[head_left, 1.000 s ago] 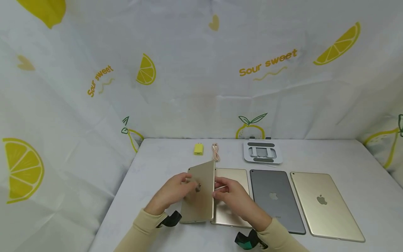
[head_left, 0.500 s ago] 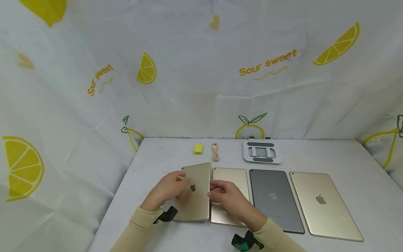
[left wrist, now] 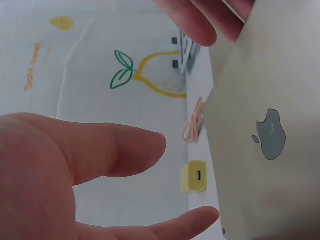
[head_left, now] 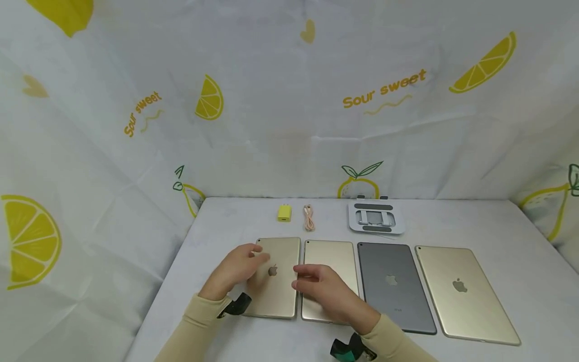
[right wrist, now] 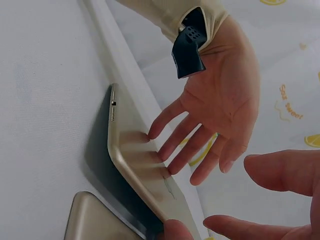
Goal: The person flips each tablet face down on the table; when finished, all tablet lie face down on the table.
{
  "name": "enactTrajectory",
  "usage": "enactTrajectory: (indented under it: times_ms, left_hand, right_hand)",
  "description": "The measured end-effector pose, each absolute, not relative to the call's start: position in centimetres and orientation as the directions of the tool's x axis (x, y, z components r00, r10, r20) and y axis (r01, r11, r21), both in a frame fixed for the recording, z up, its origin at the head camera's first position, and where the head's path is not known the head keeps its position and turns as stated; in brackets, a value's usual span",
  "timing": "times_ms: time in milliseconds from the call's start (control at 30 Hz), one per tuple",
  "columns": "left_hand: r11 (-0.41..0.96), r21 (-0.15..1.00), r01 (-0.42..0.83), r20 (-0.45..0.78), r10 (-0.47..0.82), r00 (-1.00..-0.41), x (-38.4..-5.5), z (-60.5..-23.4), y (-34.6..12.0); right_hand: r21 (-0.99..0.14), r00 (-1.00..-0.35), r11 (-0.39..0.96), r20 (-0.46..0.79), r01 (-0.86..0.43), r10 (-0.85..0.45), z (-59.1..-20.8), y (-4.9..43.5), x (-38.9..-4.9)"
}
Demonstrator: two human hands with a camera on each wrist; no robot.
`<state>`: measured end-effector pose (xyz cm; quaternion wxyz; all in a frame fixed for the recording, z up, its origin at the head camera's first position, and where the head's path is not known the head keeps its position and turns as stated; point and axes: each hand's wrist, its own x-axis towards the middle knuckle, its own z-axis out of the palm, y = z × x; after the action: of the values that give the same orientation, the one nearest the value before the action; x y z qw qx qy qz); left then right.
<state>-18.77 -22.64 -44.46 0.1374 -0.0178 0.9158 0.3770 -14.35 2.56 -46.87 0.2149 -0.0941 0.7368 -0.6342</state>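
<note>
A gold tablet (head_left: 278,299) lies back up at the left end of a row, its Apple logo showing. My left hand (head_left: 236,266) is over its left part; in the right wrist view, the extended fingertips (right wrist: 162,155) touch the back. My right hand (head_left: 327,291) is at its right edge, a fingertip (right wrist: 175,231) against that edge, with thumb and index apart. That edge stands slightly raised, a dark gap beneath it in the right wrist view. Partly covered by my right hand, a second gold tablet (head_left: 334,251) lies just right of it.
Farther right lie a grey tablet (head_left: 382,264) and a larger gold tablet (head_left: 452,266), both back up. Along the back of the white table (head_left: 226,221) are a yellow charger plug (head_left: 284,213), a bundled pink cable (head_left: 309,221) and a folded grey-white stand (head_left: 353,223).
The left gold tablet has gone from steeply tilted to nearly flat, shifting a little left beside the second one. Both hands have moved left with it, and the right fingers have loosened from its edge.
</note>
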Motion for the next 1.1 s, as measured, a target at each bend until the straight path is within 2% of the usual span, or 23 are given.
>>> enactTrajectory:
  times_ms: [633,933,1100]
  left_hand:
    - [0.723,0.673,-0.153,-0.278,0.056,-0.959,-18.7,-44.4,-22.7]
    - [0.717,0.682,-0.143,-0.272,0.067,-0.960,-18.5,-44.5,-22.5]
    - [0.720,0.680,-0.142,-0.267,0.062,-0.962,-18.7,-44.3,-22.6]
  right_hand:
    - [-0.953,-0.870,0.298,-0.198,0.062,-0.452,-46.5,2.1,-14.0]
    - [-0.953,-0.850,0.288,-0.228,0.095,-0.475,-46.1,1.8,-13.4]
    - [-0.944,-0.844,0.325,-0.217,0.054,-0.490,-46.1,1.5,-13.4]
